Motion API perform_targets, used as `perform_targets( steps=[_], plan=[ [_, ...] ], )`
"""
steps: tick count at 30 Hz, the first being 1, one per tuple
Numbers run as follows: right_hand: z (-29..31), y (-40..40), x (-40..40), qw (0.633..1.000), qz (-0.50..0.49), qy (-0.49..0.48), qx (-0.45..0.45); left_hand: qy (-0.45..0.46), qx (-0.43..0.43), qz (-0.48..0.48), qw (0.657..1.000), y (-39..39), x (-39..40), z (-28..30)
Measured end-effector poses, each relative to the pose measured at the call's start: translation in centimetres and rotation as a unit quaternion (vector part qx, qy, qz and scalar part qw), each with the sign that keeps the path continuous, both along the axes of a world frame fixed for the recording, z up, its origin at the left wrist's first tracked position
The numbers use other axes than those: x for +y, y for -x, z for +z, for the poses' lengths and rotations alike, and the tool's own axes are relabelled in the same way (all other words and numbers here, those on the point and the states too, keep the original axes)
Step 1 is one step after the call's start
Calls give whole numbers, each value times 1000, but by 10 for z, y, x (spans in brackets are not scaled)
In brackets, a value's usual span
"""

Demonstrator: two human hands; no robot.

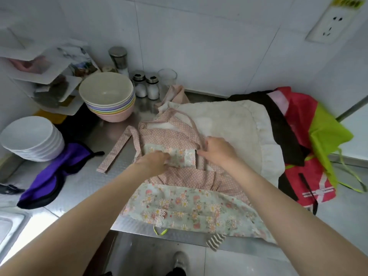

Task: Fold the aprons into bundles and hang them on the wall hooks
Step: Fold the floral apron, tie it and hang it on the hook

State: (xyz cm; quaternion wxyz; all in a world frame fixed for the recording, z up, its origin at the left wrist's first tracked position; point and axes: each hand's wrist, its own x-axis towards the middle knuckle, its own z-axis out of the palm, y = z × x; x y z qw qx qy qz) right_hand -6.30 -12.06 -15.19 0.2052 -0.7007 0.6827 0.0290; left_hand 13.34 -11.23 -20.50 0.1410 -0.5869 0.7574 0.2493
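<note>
Centrally, a pink polka-dot apron (179,136) with a floral panel is spread on a steel counter (83,176). Left of the apron, a purple apron (53,176) is seen crumpled. On the apron, the floral bib is pinched by the left hand (154,159), and a strap is gripped by the right hand (218,151). Right of the apron, cream, black, red and green aprons (302,126) are heaped. Folding is judged barely begun; next, the bib would need turning down.
</note>
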Motion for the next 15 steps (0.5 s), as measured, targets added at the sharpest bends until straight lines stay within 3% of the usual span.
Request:
perform_targets(
  steps=[5, 7, 9, 11, 15],
  plan=[
    [-13, -26, -36, 997, -16, 17, 77, 135, 121, 105, 978, -9, -17, 13],
    [-7, -28, -47, 997, -20, 41, 68, 171, 146, 131, 966, -11, -29, 14],
    [11, -31, -58, 996, 7, 88, -3, 198, 175, 160, 951, -9, -44, 20],
    [41, -34, -68, 984, 60, 100, -136, 219, 202, 186, 936, -4, -59, 29],
    [103, -41, -74, 947, 159, -15, -280, 270, 255, 224, 901, 10, -85, 50]
  ],
)
